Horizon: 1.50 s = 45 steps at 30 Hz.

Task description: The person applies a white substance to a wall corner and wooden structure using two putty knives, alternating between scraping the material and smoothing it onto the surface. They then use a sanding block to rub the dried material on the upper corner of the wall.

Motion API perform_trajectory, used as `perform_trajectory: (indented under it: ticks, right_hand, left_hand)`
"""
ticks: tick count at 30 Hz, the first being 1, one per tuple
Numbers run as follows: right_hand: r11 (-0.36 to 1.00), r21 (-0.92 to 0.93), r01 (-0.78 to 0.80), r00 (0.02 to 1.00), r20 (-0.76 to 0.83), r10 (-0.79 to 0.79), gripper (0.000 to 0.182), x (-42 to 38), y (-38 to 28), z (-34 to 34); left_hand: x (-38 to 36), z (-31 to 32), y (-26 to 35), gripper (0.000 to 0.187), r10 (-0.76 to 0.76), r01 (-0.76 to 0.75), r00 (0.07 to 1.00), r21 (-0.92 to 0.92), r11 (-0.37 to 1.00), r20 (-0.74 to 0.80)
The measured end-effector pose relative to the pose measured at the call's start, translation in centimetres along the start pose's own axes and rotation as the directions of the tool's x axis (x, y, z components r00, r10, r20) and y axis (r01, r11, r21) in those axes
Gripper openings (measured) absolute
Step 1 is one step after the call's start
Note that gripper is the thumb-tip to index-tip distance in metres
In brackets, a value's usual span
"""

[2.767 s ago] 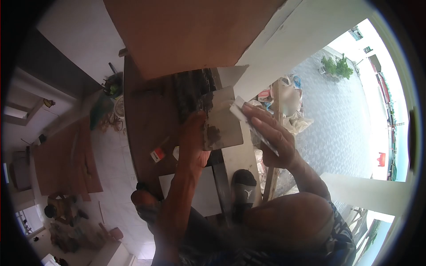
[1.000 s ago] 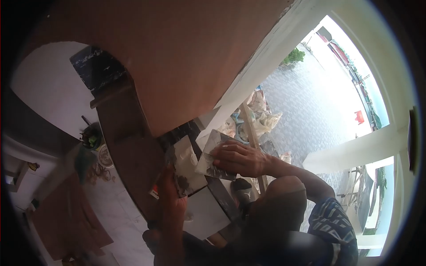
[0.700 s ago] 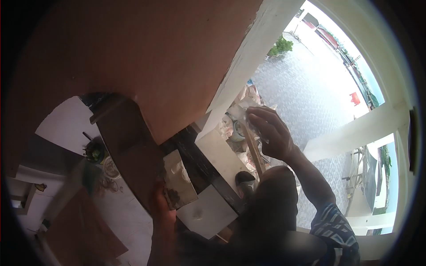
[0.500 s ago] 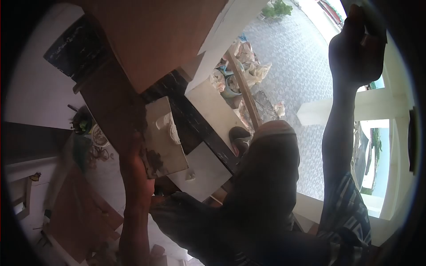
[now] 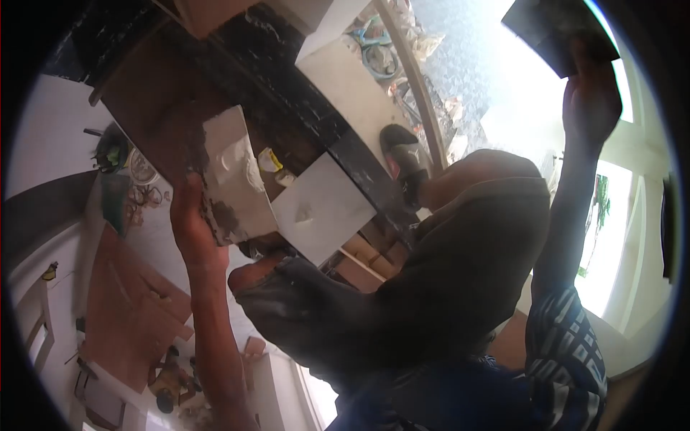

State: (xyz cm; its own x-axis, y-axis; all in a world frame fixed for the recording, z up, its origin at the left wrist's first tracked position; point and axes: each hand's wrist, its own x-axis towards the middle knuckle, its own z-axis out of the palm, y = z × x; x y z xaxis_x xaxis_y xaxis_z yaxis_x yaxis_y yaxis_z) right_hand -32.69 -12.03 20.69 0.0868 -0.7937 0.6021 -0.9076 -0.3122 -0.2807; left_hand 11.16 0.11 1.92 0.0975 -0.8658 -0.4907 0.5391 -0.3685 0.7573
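Beyond the left edge of the dark brown counter [image 5: 140, 86] stand a dark basin [image 5: 111, 147] and a white tub [image 5: 142, 167], with a reddish-brown sheet [image 5: 129, 309] on the floor [image 5: 162, 241]. A yellow packet [image 5: 269, 159] lies near a pale square panel [image 5: 338, 201]. A bucket [image 5: 379, 61] and crumpled bags [image 5: 427, 46] flank a wooden plank [image 5: 417, 68].

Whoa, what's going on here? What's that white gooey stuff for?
Someone is working with bare hands. The left hand holds a flat board with a thick smear of white paste on it. The right hand is out at the other side, gripping a dark flat plate, well apart from the board. Near the board lies a pale square sheet with a small lump on it. What the paste is for, I can't tell from here.
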Motion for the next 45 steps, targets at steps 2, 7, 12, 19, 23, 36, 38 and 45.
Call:
perform_trajectory:
  ticks: [2, 7, 12, 19, 23, 36, 38, 45]
  right_hand:
    - [0.951, 0.172, -0.258, 0.942, 0.263, 0.208, 0.022, -4.4, 3.0, 1.6]
    - [0.125, 0.305, -0.944, 0.304, 0.658, 0.689, 0.018, -13.4, 7.1, 7.1]
    - [-0.232, 0.370, -0.900, 0.155, 0.767, 0.622, 0.021, -20.2, 10.4, 8.5]
    - [-0.321, 0.510, -0.798, 0.175, 0.706, 0.686, 0.020, -23.0, 10.4, 6.4]
    - [-0.359, 0.500, -0.788, 0.252, 0.794, 0.553, 0.022, -18.7, 7.0, 1.8]
    - [0.798, -0.136, -0.587, 0.769, 0.215, 0.602, 0.031, -1.1, -12.3, -0.3]
    - [0.883, -0.255, -0.395, 0.900, 0.086, 0.427, 0.035, 0.4, -9.7, -1.6]
    - [0.934, -0.342, 0.101, 0.908, -0.352, -0.227, 0.038, 9.6, -15.4, -5.5]
  left_hand:
    - [0.0, -1.6, 0.5, 0.040, -0.024, 0.025, 0.999, 0.021, 0.999, -0.033]
    - [-0.4, -4.8, 0.8, 0.040, -0.102, 0.105, 0.994, 0.070, 0.992, -0.042]
    - [-1.6, -5.5, 2.3, 0.041, -0.153, 0.164, 0.984, 0.126, 0.978, -0.091]
    - [-0.8, -5.4, 2.5, 0.041, -0.169, 0.189, 0.976, 0.147, 0.971, -0.138]
    - [-1.0, -6.3, 1.6, 0.041, -0.234, 0.244, 0.967, 0.101, 0.964, -0.103]
    - [-3.7, -4.5, -7.4, 0.037, -0.140, 0.130, 0.989, -0.166, 0.978, -0.055]
    - [-2.8, -2.9, -7.7, 0.041, -0.119, 0.108, 0.992, -0.211, 0.972, -0.044]
    - [2.0, -1.4, -10.5, 0.048, 0.082, -0.130, 0.982, -0.291, 0.948, -0.171]
